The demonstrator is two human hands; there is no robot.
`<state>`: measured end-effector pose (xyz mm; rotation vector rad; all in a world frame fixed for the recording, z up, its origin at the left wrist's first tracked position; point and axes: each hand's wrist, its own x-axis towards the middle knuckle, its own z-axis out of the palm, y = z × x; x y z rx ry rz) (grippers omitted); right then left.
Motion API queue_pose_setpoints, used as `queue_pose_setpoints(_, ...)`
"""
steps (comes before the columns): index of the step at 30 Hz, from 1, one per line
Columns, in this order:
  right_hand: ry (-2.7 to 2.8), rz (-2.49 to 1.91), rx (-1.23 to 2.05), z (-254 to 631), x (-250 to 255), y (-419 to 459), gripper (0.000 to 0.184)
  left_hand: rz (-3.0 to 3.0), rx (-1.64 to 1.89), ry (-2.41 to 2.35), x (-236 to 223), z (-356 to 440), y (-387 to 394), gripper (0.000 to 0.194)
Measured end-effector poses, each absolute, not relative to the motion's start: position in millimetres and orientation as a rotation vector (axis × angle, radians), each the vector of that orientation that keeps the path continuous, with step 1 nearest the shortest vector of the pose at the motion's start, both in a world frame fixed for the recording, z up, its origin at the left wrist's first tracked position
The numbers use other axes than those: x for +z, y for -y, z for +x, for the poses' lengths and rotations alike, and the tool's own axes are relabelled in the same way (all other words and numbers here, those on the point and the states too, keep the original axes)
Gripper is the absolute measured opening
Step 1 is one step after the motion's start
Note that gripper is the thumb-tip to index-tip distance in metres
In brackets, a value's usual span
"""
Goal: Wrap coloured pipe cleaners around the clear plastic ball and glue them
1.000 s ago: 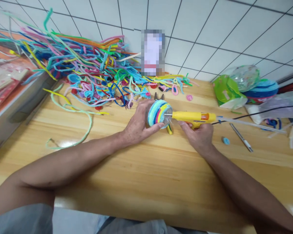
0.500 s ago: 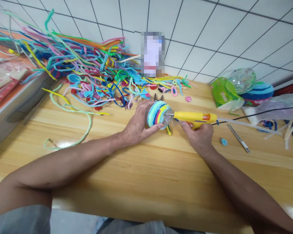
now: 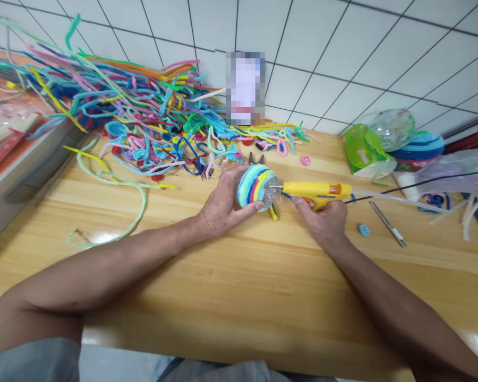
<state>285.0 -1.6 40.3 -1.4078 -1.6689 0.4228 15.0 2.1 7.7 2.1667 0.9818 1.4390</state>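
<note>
My left hand (image 3: 223, 204) is wrapped round a ball (image 3: 249, 187) banded with pipe cleaners in mint, blue, pink and yellow. The ball's right side is bare and looks clear and shiny. My right hand (image 3: 322, 220) grips a yellow hot glue gun (image 3: 306, 189), whose metal nozzle points left at that bare side; whether the tip touches, I cannot tell. A clear glue stick (image 3: 394, 199) juts from the back of the gun. Just behind the ball, the dark tips of a tool show, and a yellow-handled part (image 3: 273, 212) lies below it.
A tangled heap of coloured pipe cleaners (image 3: 143, 106) covers the back left, beside a box (image 3: 32, 175). A phone (image 3: 245, 87) leans on the tiled wall. At right lie a craft knife (image 3: 388, 224), a blue button-like piece (image 3: 364, 229), a green packet (image 3: 364, 151) and a black cord (image 3: 430, 183).
The whole view has shifted slightly, moving things a little to the left. Both hands keep their hold, and the nozzle stays at the ball's bare side.
</note>
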Motion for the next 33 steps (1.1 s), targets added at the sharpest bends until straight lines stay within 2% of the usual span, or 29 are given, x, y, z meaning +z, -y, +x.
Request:
queue_pose_setpoints(9,1.718,-1.444,0.371,284.0,36.1,0.7,0.049,2.142,1.457,-0.963,5.4,16.2,-3.5,0.077)
queue_pose_setpoints(29,1.654,-1.435,0.442,283.6,39.1,2.1,0.039,2.148,1.428,-0.975,5.1,14.5,-3.0,0.078)
queue_pose_setpoints(33,1.694,-1.446,0.426,283.2,37.5,1.2,0.043,2.156,1.438,-0.981,5.2,15.3,-3.2,0.076)
